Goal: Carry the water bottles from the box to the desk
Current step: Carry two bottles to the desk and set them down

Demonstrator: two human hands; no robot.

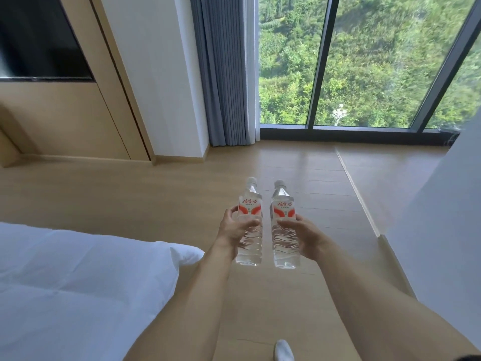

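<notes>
Wooden flooring [145,204] is running underfoot, with a white bed [78,282] lying at the near left. Above it, the left hand [235,229] is gripping the left bottle [250,222] around its middle, while the right hand [299,233] is holding the right bottle [283,227] likewise; both are standing upright, side by side, slightly apart. Beyond, grey curtains [223,74] are hanging beside a tall window [364,61].

A pale wood-plank floor [161,194] runs from the foreground to the window sill. On it, at the left, stands a bed [78,282] under a white duvet. A foot in a white sock [284,350] rests on the planks at the bottom edge. A grey curtain [223,74] hangs down to the floor beside the glass.
</notes>
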